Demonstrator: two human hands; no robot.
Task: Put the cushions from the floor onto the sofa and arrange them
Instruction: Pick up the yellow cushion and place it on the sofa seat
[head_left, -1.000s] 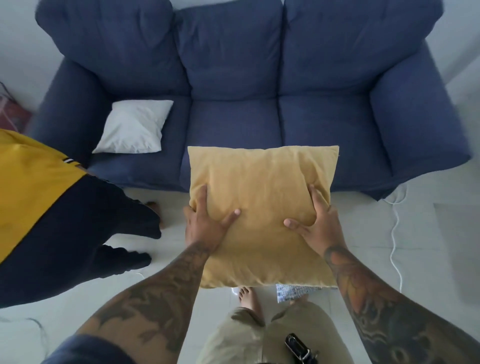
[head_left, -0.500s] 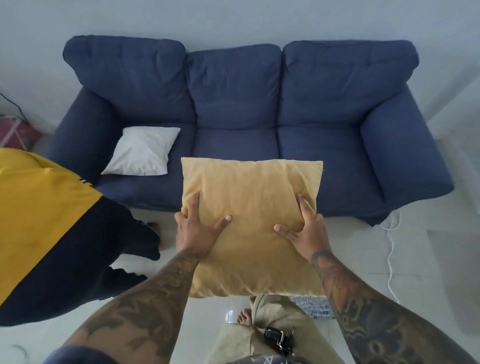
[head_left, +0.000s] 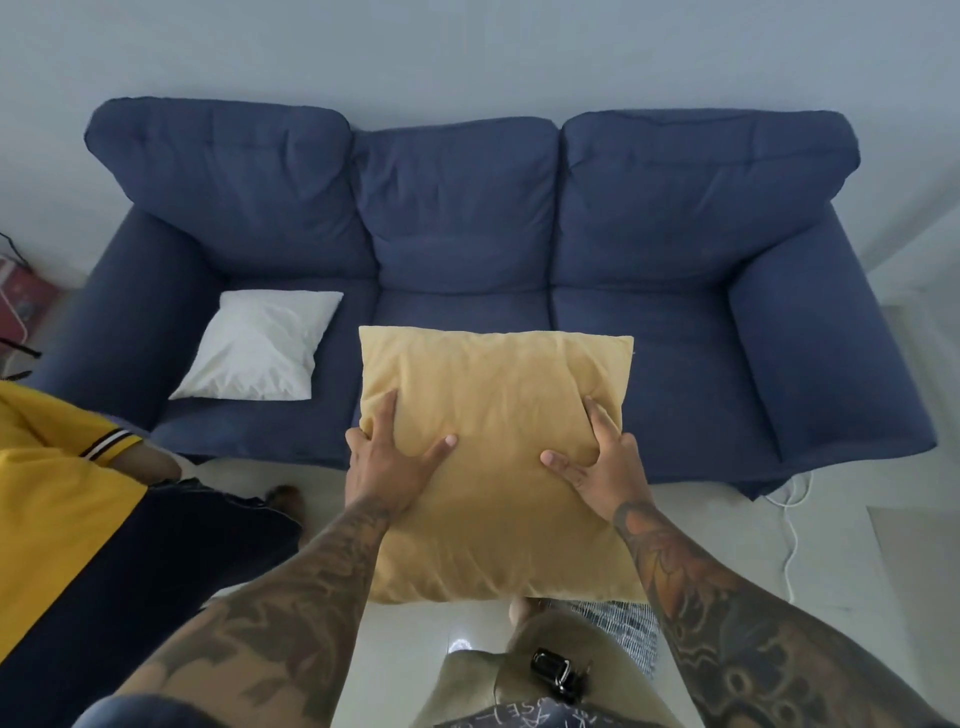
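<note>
Here the yellow cushion (head_left: 493, 467) is held up in the air by both hands, in front of the blue sofa (head_left: 467, 218). Its top edge overlaps the front of the middle seat in the picture; its bottom edge hangs above the pale floor (head_left: 857, 545). The left hand (head_left: 387, 462) grips the cushion's left side, thumb spread across the face and fingers wrapped round the edge. The right hand (head_left: 602, 462) clasps the right side the same way, thumb pointing inward. The fabric dents under both thumbs.

A white cushion (head_left: 260, 345) lies flat on the sofa's left seat, near the left armrest. A second person in a yellow and dark top (head_left: 57, 519) is at the left edge, close to the sofa's front corner. A white cable (head_left: 792, 535) runs along the floor by the sofa's right corner.
</note>
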